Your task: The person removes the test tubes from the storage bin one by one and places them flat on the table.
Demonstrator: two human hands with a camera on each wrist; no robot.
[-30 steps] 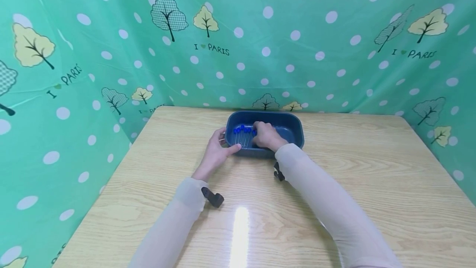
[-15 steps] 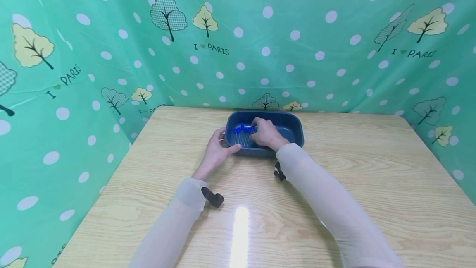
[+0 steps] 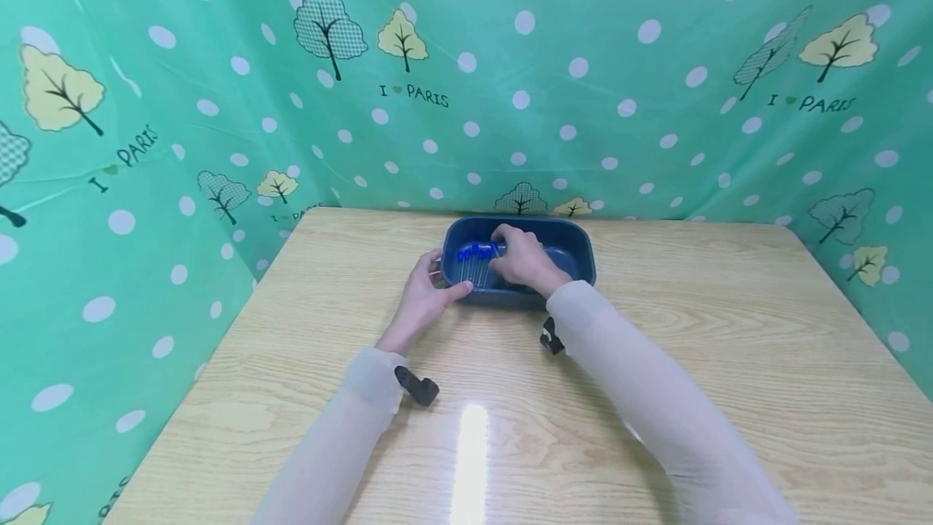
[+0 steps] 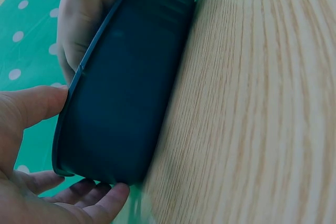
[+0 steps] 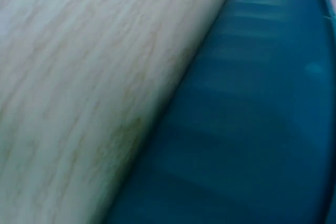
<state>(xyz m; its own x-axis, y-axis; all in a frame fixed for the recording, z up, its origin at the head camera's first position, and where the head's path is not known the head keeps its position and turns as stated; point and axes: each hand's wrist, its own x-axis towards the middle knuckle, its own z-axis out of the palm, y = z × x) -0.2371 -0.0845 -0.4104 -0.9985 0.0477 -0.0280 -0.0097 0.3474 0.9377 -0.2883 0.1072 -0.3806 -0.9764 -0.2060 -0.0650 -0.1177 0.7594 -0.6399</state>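
Note:
A dark blue rectangular tub [image 3: 576, 233] stands near the table's back edge. In its left half lie several slim clear sticks with blue ends [image 3: 474, 253], side by side; their exact kind is too small to tell. My left hand [image 3: 426, 292] holds the tub's left end; the left wrist view shows its thumb on the rim and fingertips [image 4: 118, 192] against the outer wall. My right hand [image 3: 523, 258] reaches inside and pinches one blue-ended stick [image 3: 496, 249], mostly hidden by the fingers. Only the tub's outer wall [image 5: 236, 119] fills much of the right wrist view.
The wooden table [image 3: 692, 347] extends in front and to both sides of the tub. A green dotted curtain [image 3: 619, 104] hangs close behind the tub and along the sides. Black wrist mounts [image 3: 417, 386] sit on both sleeves.
My right hand has shifted slightly toward the back of the tub, and the blue end at its fingers is tilted more. My left hand and the tub have stayed put.

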